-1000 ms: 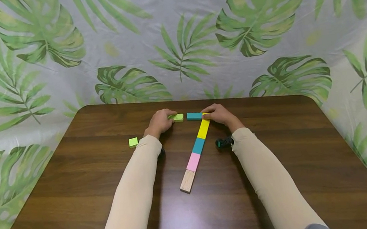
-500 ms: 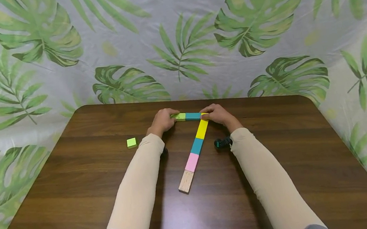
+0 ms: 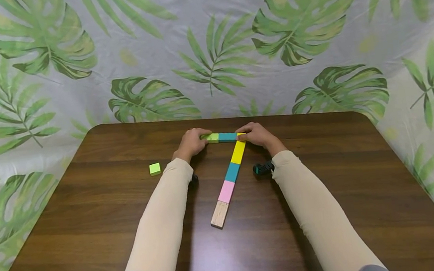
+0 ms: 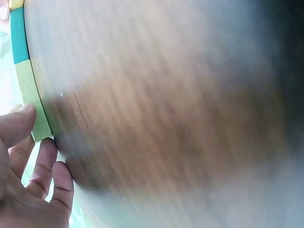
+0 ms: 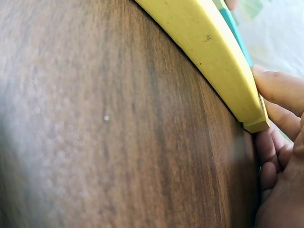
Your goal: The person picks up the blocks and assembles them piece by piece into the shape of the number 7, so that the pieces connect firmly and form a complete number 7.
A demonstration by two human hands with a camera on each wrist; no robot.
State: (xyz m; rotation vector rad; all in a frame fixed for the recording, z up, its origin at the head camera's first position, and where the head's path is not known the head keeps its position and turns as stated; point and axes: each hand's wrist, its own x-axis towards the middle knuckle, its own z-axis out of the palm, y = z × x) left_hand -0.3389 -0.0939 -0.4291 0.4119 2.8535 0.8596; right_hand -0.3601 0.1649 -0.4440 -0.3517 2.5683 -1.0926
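Observation:
Near the table's far edge, my left hand [image 3: 191, 143] pinches a light green wooden block [image 4: 33, 97], thumb on the near side and fingers around its outer end. The green block's other end meets a teal block [image 3: 227, 137] in one row. My right hand [image 3: 259, 136] holds the teal block's right end, thumb in front and fingers behind. That thumb also lies beside the far end of a yellow block [image 5: 209, 52]. From the yellow block a slanted line runs toward me: a second teal block [image 3: 232, 172], a pink block [image 3: 226, 191] and a bare wood block [image 3: 220, 214].
A lone light green block [image 3: 154, 169] sits left of my left forearm. The brown wooden table [image 3: 328, 194] has its far edge just beyond the row, with a leaf-patterned curtain [image 3: 217, 64] behind. A dark wrist device [image 3: 263, 168] hangs at my right wrist.
My left hand has slid the green block right, closing the gap to the teal block. During the last half second, both hands stay nearly still.

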